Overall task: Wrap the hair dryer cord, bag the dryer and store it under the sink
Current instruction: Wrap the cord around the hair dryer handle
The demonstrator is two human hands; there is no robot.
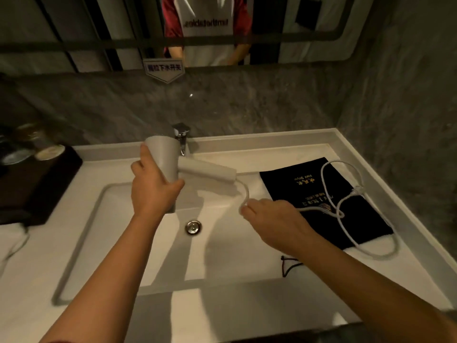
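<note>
The left hand point(153, 186) is clenched around the barrel of the white hair dryer point(173, 164) and holds it above the back part of the sink point(81, 233). The handle of the dryer points to the right. The right hand point(269, 219) pinches the white cord point(346, 206) between the fingertips, just beside the place where the cord leaves the handle. From there the cord runs to the right in loose loops over the black bag point(319, 201).

The bag lies flat on the right side of the counter point(247, 313), with gold letters on it; its dark drawstring point(288, 266) shows beside the right forearm. One loop of the cord comes near the raised right edge of the counter, and another loop reaches past the front edge of the bag.

Directly behind the dryer stands the chrome faucet point(181, 136), very near to the barrel. The drain point(193, 227) is in the basin between the two hands. On the left a dark tray point(37, 194) with glasses point(32, 144) takes the back corner, well apart from the hands. Beside it, a thin cable point(14, 246) hangs over the counter.

The basin under the hands is open, and the front of the counter is bare. A grey stone wall point(247, 107) closes the back and the right side, and a mirror point(99, 28) hangs above it.
</note>
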